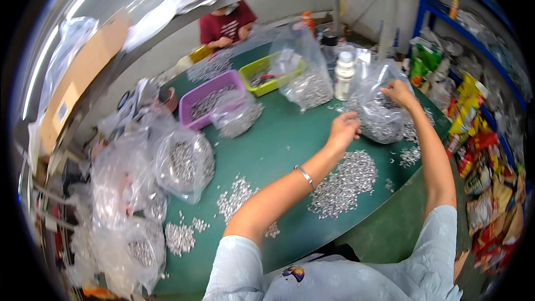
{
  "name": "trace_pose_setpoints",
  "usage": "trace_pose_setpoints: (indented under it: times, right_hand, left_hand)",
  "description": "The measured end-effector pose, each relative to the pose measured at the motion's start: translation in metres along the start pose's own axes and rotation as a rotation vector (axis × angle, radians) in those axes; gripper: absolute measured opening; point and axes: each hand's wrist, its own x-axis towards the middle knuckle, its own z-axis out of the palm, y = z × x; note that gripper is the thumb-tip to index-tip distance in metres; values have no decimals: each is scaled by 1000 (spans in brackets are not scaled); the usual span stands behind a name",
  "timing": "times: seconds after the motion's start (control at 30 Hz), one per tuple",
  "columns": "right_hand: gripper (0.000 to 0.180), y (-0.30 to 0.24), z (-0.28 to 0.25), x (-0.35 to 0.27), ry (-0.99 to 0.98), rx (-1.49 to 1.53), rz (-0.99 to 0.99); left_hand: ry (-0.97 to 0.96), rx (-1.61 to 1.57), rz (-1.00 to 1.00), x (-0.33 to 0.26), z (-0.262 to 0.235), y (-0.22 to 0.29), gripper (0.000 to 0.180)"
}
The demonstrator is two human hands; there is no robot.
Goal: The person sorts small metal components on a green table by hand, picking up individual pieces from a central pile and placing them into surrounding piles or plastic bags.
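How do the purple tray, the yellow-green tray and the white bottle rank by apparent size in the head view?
1. purple tray, largest.
2. yellow-green tray, smaller, though it lies farther away, so unsure.
3. white bottle, smallest.

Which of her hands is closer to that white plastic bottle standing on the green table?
The right hand is nearer, just right of the white bottle, gripping the clear bag. The left hand sits lower, below the bottle.

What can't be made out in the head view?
- Left hand fingertips: curled under against the clear bag, so grip unclear.
- Right hand fingers: buried in the bag's crumpled top.
- Small metal parts: too small to tell shape.
- Purple tray contents: blurred, partly covered by plastic.
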Motion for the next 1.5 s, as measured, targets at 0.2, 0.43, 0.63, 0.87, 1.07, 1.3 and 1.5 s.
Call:
trace_pose_setpoints:
  times: [0.2, 0.43, 0.63, 0.87, 1.07, 1.3, 1.5]
  right_hand:
    - [23, 9, 7, 7, -111, -105, -220]
    - [17, -98, 12, -81, 306, 36, -546]
    - [57, -225, 105, -250, -401, 238, -840]
    - [60, -269, 230, -256, -341, 369, -760]
    - [57, -279, 263, -230, -373, 406, -634]
    - [47, -277, 260, -248, -372, 558, -812]
    - [39, -278, 252, -246, -410, 642, -868]
  left_hand:
    - [-62, 101, 63, -136, -72, 12, 28]
    - [499, 447, 209, -271, -182, -27, 18]
    - [725, 1079, 278, -299, -240, -68, 43]
    - [728, 1356, 324, -238, -285, -74, 37]
    - [630, 1259, 446, -225, -288, -92, 31]
    - [535, 1174, 631, -247, -283, -90, 24]
    - [668, 913, 698, -254, -271, -74, 22]
